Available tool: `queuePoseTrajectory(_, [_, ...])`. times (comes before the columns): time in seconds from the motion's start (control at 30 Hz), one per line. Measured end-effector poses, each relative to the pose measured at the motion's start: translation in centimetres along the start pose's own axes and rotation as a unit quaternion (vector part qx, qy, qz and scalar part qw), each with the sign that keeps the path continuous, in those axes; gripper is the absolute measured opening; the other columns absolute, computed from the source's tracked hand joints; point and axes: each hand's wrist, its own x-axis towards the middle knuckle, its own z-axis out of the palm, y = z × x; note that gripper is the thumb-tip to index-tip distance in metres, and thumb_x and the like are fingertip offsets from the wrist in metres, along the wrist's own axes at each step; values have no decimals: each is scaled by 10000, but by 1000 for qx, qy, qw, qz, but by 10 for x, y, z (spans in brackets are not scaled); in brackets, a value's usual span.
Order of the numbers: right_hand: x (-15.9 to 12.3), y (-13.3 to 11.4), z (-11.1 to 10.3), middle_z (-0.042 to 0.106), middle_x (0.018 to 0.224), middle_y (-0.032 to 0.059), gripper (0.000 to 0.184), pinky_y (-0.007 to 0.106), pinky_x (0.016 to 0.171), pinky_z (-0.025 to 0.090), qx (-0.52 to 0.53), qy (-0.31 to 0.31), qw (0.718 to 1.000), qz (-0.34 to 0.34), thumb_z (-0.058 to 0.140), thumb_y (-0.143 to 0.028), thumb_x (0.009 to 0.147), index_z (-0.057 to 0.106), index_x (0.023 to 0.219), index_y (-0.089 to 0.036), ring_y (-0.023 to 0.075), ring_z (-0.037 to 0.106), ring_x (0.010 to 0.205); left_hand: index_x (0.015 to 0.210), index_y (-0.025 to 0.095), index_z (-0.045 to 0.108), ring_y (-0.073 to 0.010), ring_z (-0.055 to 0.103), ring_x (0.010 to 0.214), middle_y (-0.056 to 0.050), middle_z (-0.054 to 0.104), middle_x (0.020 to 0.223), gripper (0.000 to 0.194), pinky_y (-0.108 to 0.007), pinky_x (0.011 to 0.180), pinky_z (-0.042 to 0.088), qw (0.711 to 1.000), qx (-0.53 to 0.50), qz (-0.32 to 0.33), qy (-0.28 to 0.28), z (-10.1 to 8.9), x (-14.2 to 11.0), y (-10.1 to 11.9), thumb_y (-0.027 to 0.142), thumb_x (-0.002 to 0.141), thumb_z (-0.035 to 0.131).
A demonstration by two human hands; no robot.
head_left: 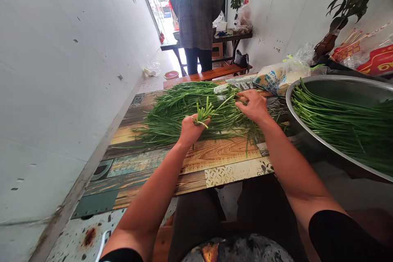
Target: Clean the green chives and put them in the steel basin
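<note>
In my left hand (193, 129) is a small bunch of garlic chives (204, 111), gripped with the pale cut ends sticking up out of the fist. My right hand (254, 105) reaches over the root ends of a large pile of garlic chives (181, 100) on the table, its thumb and forefinger curved and apart. Whether its fingertips touch a stalk is too small to make out. A pale band wraps part of the pile near that hand. To the right, a big metal basin (310, 131) holds many more long green chives (337, 120).
The wood-patterned table (221, 151) has loose trimmings near my right wrist. Plastic bags (279, 75) and a leafy plant (340, 0) stand behind the basin. A person in a grey jacket (196, 8) stands at another table beyond a bench (211, 74). A white wall (55, 82) runs along the left.
</note>
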Motion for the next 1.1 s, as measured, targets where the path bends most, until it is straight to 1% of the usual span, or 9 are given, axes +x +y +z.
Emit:
queuePoseTrajectory(0.07, [0,1,0,647,1178,122,307,393,848,426,1,16,1000,6,586,-290,769,745,1015,-196,247,614,966,825,183,780,-196,689,766,-37,763,793,179,-305,744,513,1000,8,7,-2,0,0,0,324,731,719])
queuePoseTrajectory(0.2, [1,6,2,694,1016,108,226,436,894,422,-18,-27,999,18,562,-306,810,750,854,-187,275,622,972,828,182,778,-194,690,764,-37,763,792,177,-302,742,520,1000,14,8,-1,0,0,0,319,734,717])
queuePoseTrajectory(0.37, [2,11,4,684,1120,151,468,405,868,433,4,27,1000,-11,530,-238,814,627,1264,-150,265,631,956,829,181,776,-189,686,757,-33,763,798,179,-293,726,516,1000,17,8,-2,-1,0,0,318,732,715])
queuePoseTrajectory(0.47, [4,13,3,684,688,82,339,328,737,443,44,-30,998,21,479,-362,894,742,891,-149,223,632,737,849,180,777,-187,685,757,-33,764,812,200,-295,730,514,1000,12,8,-3,-1,0,-2,330,736,711])
queuePoseTrajectory(0.57, [7,13,2,598,508,75,547,296,672,432,76,-49,994,65,405,-482,940,682,596,-160,202,622,659,842,175,776,-190,685,761,-38,762,811,213,-303,740,514,1000,9,12,-4,0,0,-3,348,741,704])
queuePoseTrajectory(0.7, [7,7,1,732,807,109,433,298,749,469,190,-48,979,47,425,-392,922,738,766,-137,193,654,794,823,175,772,-195,682,760,-33,756,784,211,-307,741,513,1000,12,12,-5,0,0,-1,352,731,702])
queuePoseTrajectory(0.87, [-1,-9,-1,700,1104,92,355,294,747,498,335,-122,933,-35,616,-355,779,728,1062,-174,180,637,900,788,167,757,-193,677,764,-30,738,742,210,-300,746,506,1000,16,9,-8,-1,0,2,358,739,687])
queuePoseTrajectory(0.93, [-5,-16,1,711,985,71,393,288,715,490,348,-139,926,-39,677,-393,744,723,1068,-175,169,625,835,757,165,746,-191,675,767,-27,727,719,209,-295,745,503,999,26,16,-13,-1,0,0,363,751,680])
queuePoseTrajectory(1.1, [-12,-27,15,593,595,4,367,262,580,401,338,-119,934,-2,631,-506,774,682,685,-154,120,505,583,760,170,736,-184,673,761,-33,741,770,199,-279,726,492,997,52,58,-2,-1,-3,-1,354,781,663])
